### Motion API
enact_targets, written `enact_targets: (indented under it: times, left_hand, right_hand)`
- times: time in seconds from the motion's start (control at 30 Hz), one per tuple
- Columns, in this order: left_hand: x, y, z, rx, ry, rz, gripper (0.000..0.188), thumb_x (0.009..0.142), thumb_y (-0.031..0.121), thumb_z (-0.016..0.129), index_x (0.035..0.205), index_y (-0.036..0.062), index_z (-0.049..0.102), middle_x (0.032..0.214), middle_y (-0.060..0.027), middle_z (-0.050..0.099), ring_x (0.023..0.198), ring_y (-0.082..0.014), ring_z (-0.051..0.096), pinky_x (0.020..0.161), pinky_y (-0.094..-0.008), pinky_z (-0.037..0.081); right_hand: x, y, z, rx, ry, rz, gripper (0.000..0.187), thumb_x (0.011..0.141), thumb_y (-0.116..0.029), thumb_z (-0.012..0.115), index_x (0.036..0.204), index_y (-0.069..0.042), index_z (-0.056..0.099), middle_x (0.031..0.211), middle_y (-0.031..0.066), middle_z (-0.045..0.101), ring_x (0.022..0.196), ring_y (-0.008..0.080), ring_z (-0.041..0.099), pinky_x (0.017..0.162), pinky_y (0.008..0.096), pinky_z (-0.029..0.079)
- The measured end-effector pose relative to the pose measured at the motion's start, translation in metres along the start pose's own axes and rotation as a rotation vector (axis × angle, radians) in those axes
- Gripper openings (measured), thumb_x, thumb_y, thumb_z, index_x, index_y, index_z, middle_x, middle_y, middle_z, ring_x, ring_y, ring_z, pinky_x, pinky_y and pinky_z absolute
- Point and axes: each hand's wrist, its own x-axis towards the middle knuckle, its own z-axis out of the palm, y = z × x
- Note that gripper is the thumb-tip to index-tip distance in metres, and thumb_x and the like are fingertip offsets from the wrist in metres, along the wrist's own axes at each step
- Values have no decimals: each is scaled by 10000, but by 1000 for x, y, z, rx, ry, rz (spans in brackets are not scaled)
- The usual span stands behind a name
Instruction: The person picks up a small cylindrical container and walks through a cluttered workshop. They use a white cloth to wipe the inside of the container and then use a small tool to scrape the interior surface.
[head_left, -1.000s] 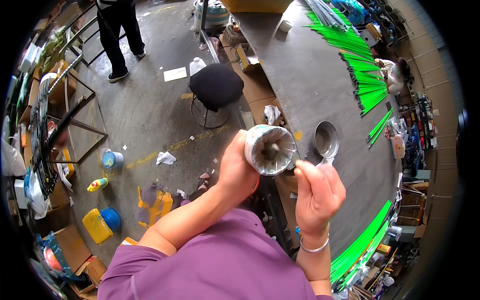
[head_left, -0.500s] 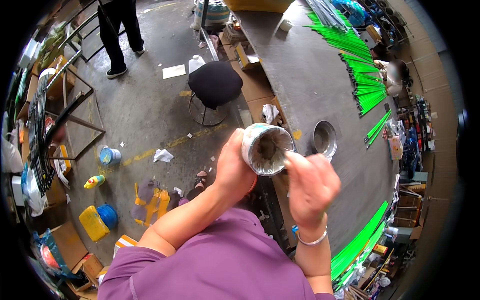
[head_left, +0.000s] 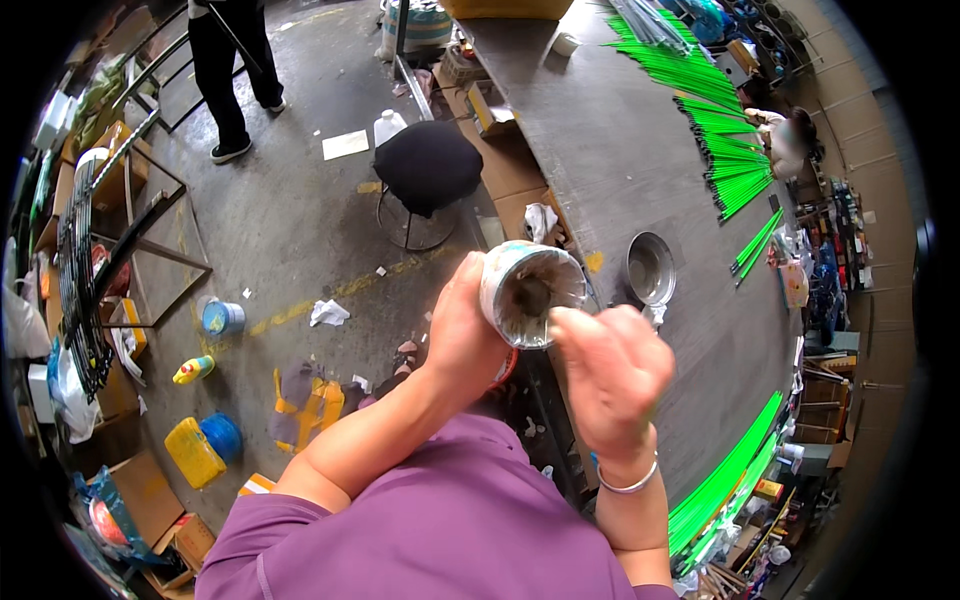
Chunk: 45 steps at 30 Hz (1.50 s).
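A whitish tub (head_left: 493, 292) with a smeared, crusted inside is tilted so that its mouth faces me. My left hand (head_left: 462, 335) wraps round its outer side and holds it over the near edge of the table (head_left: 610, 170). My right hand (head_left: 620, 375), partly smeared by motion, is closed at the tub's right rim, its fingertips at the mouth. Whatever those fingers pinch, if anything, does not show clearly. On the table just beyond the right hand stands a round metal pan (head_left: 633, 262) with a short handle.
Bundles of green rods (head_left: 735, 165) lie along the table's far side, and more rods (head_left: 730, 470) lie nearer. A person (head_left: 790, 140) is at that far side; another person (head_left: 225, 80) stands on the floor. A black stool (head_left: 428, 168) and a blue can (head_left: 222, 317) are to the left.
My right hand has shifted slightly left along the tub's rim. The tub stays in my left hand, a little higher in view.
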Motion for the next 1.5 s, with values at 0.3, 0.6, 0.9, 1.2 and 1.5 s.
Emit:
enact_targets:
  times: [0.3, 0.6, 0.9, 1.2, 1.5]
  left_hand:
    - [-3, 1, 10, -37, 78, 6, 339, 989, 269, 374, 1056, -1, 568, 1006, -94, 634, 918, -171, 612, 857, -322, 491]
    - [-5, 0, -9, 70, 18, 8, 429, 1025, 364, 317, 1144, 20, 545, 1122, -119, 612, 1048, -225, 578, 970, -403, 446]
    - [-5, -1, 10, -53, 98, 16, 343, 993, 276, 373, 1021, 7, 584, 980, -97, 643, 891, -168, 621, 823, -320, 505]
    - [-6, 0, 6, -21, 102, 40, 341, 996, 266, 361, 1028, 3, 576, 1003, -111, 644, 911, -182, 629, 849, -327, 508]
    - [1, -4, -13, -117, 33, 34, 340, 1016, 318, 383, 1085, 46, 575, 1073, -70, 630, 1024, -195, 585, 956, -368, 451]
  right_hand:
    - [-5, 2, 0, 32, -61, 44, 189, 687, 45, 699, 864, 11, 645, 626, 74, 509, 520, 218, 480, 460, 323, 392]
    - [-6, -7, -10, 80, 13, 107, 240, 660, 65, 684, 888, -2, 652, 654, 65, 531, 550, 216, 507, 472, 320, 406]
    - [-4, 5, -1, -68, 48, 22, 213, 668, 51, 702, 865, 0, 639, 618, 65, 494, 531, 223, 483, 462, 326, 391]
    - [-12, 1, -7, -59, -73, 33, 190, 680, 29, 685, 858, -11, 633, 630, 62, 493, 534, 219, 487, 453, 323, 382]
    - [-4, 1, -15, -140, -96, 80, 186, 679, 9, 730, 835, -16, 633, 619, 75, 491, 533, 227, 487, 467, 336, 391]
